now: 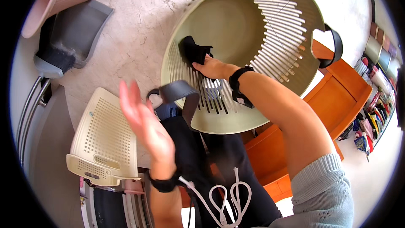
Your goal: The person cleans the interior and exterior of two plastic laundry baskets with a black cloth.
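Observation:
A large olive-green slotted plastic laundry basket (231, 22) tilts towards me above my knees. Inside it, my right hand (215, 68) grips a piece of black cloth (194, 50) near the left wall. My left hand (147, 122), blurred, is raised outside the basket with its fingers apart and nothing in it. Beside it is the basket's dark strap handle (178, 90); a second strap handle (335, 46) is on the far right rim. Both wrists wear black bands.
A cream perforated plastic basket (107, 133) lies at the left. Behind it are a grey dustpan (79, 28), a brush (52, 65) and a pink ribbed bin (69, 3). Orange wooden furniture (335, 98) stands at the right, with a rack of folded textiles (373, 114) beyond.

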Tool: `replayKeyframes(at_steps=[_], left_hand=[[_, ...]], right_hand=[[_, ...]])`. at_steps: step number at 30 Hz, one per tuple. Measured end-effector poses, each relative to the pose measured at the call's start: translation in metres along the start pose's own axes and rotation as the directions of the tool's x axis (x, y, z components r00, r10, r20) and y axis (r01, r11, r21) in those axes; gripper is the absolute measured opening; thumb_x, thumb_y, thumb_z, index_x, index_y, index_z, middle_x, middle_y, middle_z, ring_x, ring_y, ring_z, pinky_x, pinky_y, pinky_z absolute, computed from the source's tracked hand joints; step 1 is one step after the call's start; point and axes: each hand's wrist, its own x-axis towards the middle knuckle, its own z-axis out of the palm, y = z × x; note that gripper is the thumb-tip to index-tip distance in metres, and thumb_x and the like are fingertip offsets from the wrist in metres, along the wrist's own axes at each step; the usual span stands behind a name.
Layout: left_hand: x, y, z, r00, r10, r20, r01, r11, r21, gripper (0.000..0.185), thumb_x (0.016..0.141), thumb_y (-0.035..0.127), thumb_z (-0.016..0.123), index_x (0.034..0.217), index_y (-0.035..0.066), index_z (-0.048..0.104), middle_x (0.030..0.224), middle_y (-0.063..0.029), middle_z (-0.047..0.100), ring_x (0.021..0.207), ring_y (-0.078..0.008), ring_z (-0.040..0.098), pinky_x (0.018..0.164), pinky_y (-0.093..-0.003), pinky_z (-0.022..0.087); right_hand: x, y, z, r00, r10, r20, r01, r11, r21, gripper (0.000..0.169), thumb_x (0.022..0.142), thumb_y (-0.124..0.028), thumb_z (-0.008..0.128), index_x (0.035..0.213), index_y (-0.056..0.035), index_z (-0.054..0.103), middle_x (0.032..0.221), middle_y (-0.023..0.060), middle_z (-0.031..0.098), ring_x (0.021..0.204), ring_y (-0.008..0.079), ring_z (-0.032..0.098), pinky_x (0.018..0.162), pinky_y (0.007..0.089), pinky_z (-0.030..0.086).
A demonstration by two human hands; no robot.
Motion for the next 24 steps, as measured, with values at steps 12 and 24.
replayKeyframes(at_steps=[12, 24], left_hand=[[-0.051, -0.057, 0.025, 0.902, -0.42, 0.102, 0.428, 0.901, -0.066, 0.063, 0.095, 0.051, 0.032, 0.132, 0.0, 0.035, 0.128, -0.009, 0.044, 0.113, -0.0181, 0.046, 0.095, -0.0321, 0.038], [-0.049, -0.075, 0.014, 0.865, -0.403, 0.299, 0.392, 0.915, 0.098, 0.095, 0.078, 0.077, 0.016, 0.143, 0.007, 0.015, 0.146, -0.0081, 0.023, 0.129, -0.0231, 0.031, 0.103, -0.0386, 0.03]], right_hand=[[-0.054, -0.08, 0.017, 0.982, -0.147, -0.115, 0.186, 0.767, 0.614, 0.041, 0.097, -0.037, 0.038, 0.092, -0.0012, 0.058, 0.078, 0.0008, 0.055, 0.074, 0.0124, 0.05, 0.071, 0.0303, 0.044], [-0.026, -0.068, 0.001, 0.997, -0.079, -0.008, 0.065, 0.761, 0.645, 0.07, 0.091, -0.057, 0.029, 0.133, -0.0022, 0.037, 0.12, 0.0171, 0.053, 0.111, 0.026, 0.05, 0.098, 0.0369, 0.037]])
